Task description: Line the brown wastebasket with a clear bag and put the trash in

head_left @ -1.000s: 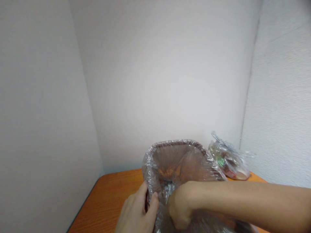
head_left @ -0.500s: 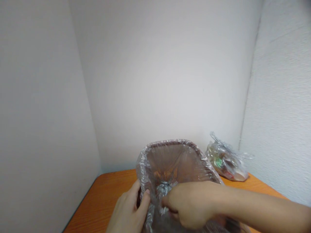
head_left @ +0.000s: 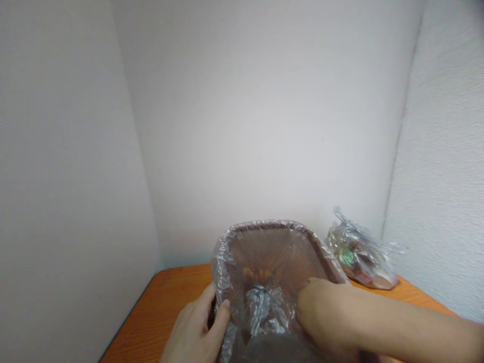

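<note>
A brown trash bin point(head_left: 318, 250) stands tilted towards me on the table, its mouth facing up and towards me. A clear plastic bag point(head_left: 260, 305) lines it, folded over the rim and bunched at the bottom. My left hand point(head_left: 196, 325) grips the bin's left rim through the bag, thumb on top and fingers on the outer side. My right hand point(head_left: 321, 310) reaches inside against the right inner wall of the liner. Its fingers are hidden from me, so their pose is unclear.
A knotted clear bag of mixed trash point(head_left: 365, 257) sits behind the bin on the right, close to the wall. The wooden table point(head_left: 151, 312) fits into a corner between white walls point(head_left: 242, 116).
My right hand has moved right, from the bunched middle of the liner to its right inner side. My left hand stays on the rim. The view has shifted slightly left.
</note>
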Tool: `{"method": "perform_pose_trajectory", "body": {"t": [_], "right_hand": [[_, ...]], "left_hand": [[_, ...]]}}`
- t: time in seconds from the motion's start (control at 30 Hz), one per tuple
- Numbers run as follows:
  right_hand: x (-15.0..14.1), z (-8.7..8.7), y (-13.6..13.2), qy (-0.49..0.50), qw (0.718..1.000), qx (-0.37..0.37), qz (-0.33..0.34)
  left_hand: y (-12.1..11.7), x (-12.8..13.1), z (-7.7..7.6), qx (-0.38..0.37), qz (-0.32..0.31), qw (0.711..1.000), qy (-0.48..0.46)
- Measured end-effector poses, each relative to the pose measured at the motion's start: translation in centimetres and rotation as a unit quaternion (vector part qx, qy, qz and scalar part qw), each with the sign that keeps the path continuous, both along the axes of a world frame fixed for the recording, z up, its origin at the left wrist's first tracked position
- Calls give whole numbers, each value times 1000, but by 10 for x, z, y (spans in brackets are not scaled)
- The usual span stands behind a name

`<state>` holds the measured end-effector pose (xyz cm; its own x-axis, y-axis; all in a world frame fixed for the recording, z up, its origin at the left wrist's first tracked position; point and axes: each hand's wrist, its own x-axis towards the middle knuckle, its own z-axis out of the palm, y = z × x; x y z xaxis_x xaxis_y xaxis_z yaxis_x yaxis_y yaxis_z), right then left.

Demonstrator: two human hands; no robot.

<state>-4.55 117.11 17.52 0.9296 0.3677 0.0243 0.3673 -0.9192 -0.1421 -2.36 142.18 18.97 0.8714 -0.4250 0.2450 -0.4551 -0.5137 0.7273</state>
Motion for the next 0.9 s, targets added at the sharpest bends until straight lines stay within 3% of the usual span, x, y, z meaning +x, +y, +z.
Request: {"method": "perform_pose_trajectory", "body": {"t": [0.03, 0.1, 0.17, 0.27, 0.37, 0.5, 0.57, 0.73, 0.9], "right_hand": [[-3, 11, 6, -16, 997, -75, 17], [-4, 30, 15, -81, 986, -139, 31], [1, 43, 21, -111, 987, -119, -10], [3, 55, 23, -73, 989, -108, -63], [-16, 70, 24, -65, 994, -83, 0], [-47, 89, 23, 123, 986, -59, 93], [-55, 96, 19, 157, 982, -58, 88], [-54, 106, 4, -11, 999, 36, -18], [-35, 92, 5, -35, 997, -60, -23]], "left_hand": [[0, 0, 0, -1, 2, 1000, -1], [-1, 1, 0, -8, 4, 1000, -2], [0, 2, -1, -22, 0, 1000, 0], [1, 7, -3, -48, -11, 999, 5], [3, 13, -2, -77, -21, 997, 12], [0, 24, 6, -104, -38, 994, 18], [-5, 35, 12, -100, -38, 994, 27], [-21, 81, 26, -71, -26, 993, 87], [-29, 115, 32, -71, -33, 993, 86]]}}
